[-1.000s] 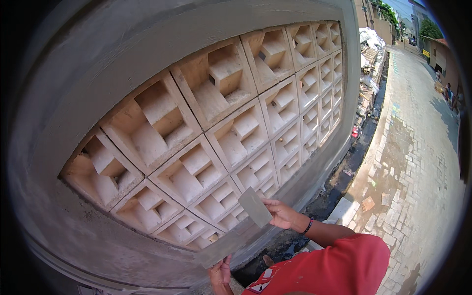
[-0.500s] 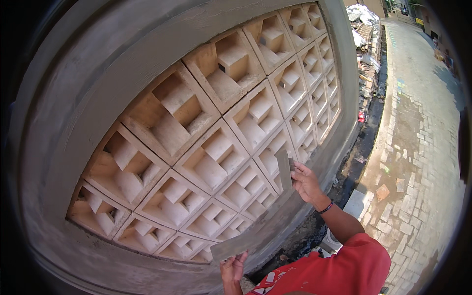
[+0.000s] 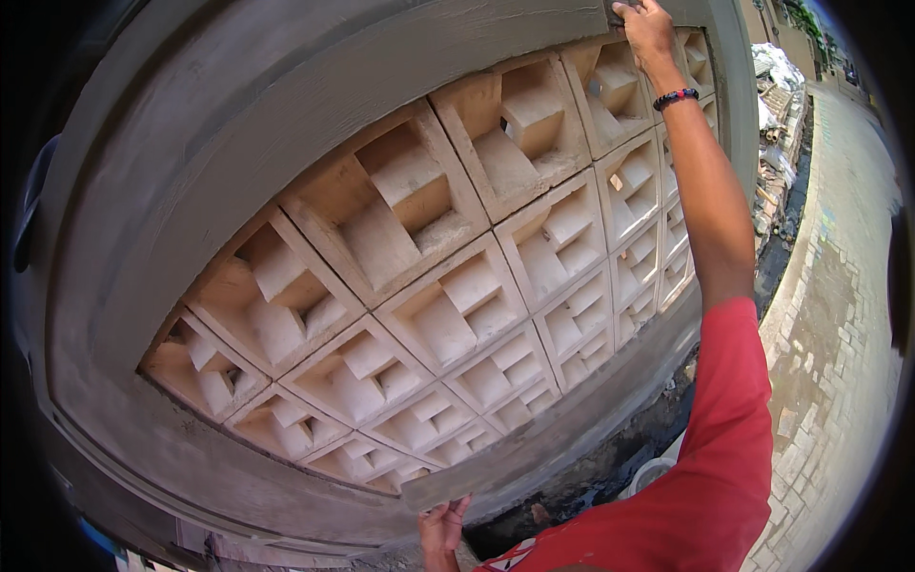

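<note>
My right hand (image 3: 650,36) is raised high at the top of the view, closed on a plastering trowel (image 3: 617,13). Only a dark bit of the trowel shows by the fingers, against the wet grey render (image 3: 400,59) above the block panel. Low in the view, my left hand (image 3: 443,526) grips the lower end of a long, flat grey board (image 3: 459,482). That board is held at the panel's lower edge; whether it touches the wall I cannot tell. Pale ventilation blocks (image 3: 453,305) with square stepped openings fill the panel between my hands.
Smooth grey render frames the blocks on every side. A dark drainage gutter (image 3: 610,458) runs along the wall's foot, with a pale bucket (image 3: 651,472) beside it. White sacks and rubble (image 3: 777,71) lie at the far right, next to a paved lane (image 3: 843,381).
My right hand has swung up with the trowel from the panel's lower right to the render along its top. My left hand stays low with the board. The view has shifted somewhat.
</note>
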The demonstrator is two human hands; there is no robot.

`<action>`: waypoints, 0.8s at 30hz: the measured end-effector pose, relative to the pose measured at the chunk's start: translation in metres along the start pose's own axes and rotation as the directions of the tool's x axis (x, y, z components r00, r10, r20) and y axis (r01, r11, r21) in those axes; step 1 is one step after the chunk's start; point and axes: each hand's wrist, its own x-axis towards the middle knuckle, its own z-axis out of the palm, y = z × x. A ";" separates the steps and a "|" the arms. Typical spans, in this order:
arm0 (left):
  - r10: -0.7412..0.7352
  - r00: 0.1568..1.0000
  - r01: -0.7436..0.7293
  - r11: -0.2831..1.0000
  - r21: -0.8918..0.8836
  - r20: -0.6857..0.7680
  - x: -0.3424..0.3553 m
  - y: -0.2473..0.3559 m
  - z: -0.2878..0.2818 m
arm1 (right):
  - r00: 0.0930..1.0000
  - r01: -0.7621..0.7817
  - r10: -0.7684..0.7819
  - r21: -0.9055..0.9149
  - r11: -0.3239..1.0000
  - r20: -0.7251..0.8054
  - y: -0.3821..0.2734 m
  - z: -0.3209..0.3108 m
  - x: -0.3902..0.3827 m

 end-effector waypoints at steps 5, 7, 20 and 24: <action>0.003 1.000 -0.003 1.000 -0.016 -0.002 -0.003 0.003 -0.006 | 0.911 -0.367 0.327 0.131 0.921 0.252 -0.012 0.035 -0.009; 0.019 0.999 -0.019 1.000 -0.019 -0.032 -0.006 0.002 -0.006 | 0.965 -0.212 0.184 0.140 0.967 0.188 -0.056 0.053 -0.037; 0.055 0.996 -0.058 0.998 -0.036 -0.069 -0.006 0.004 -0.017 | 0.833 0.082 -0.306 0.444 0.892 0.461 -0.405 0.132 -0.240; 0.133 0.982 -0.142 0.988 -0.062 -0.131 -0.005 -0.007 -0.039 | 0.685 -0.244 -0.330 0.631 0.736 0.650 -0.427 0.068 -0.271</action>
